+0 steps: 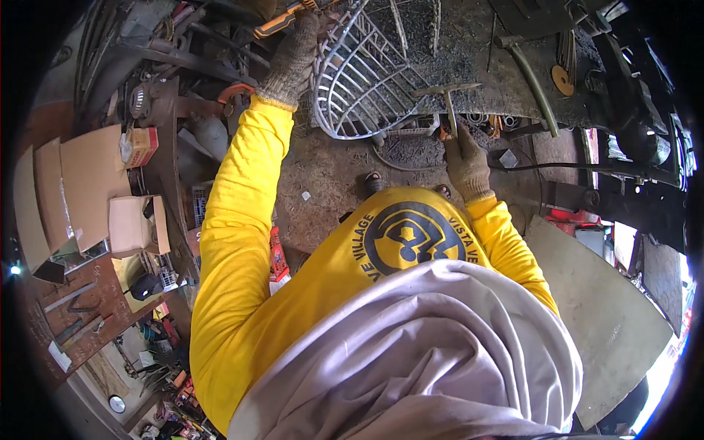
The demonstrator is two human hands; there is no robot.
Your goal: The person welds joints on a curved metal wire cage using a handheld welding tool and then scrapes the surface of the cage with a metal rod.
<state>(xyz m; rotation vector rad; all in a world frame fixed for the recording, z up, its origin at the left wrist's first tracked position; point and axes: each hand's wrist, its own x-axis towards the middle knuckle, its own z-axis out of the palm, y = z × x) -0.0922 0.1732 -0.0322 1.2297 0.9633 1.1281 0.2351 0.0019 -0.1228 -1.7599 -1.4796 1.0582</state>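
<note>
My right hand (468, 163), in a grey knit work glove, is closed round the handle of a chipping hammer (449, 90). The hammer's narrow head lies level just past the rounded edge of a metal rod grille (370, 84). This grille has curved bars and a bent outer rim and rests at the workbench's near edge. My left hand (292, 62), gloved alike, reaches to the grille's left side. Its fingers are closed about an orange-and-black tool (282, 22) at the top edge of the view; the tool's kind is not clear.
The dark workbench (469, 51) carries dark grit, metal rods and a hammer with a long handle (532, 81). Cardboard boxes (92, 191) and a brown shelf (81, 301) stand left. A large pale sheet (594, 315) leans at right. A cable crosses the floor (330, 176).
</note>
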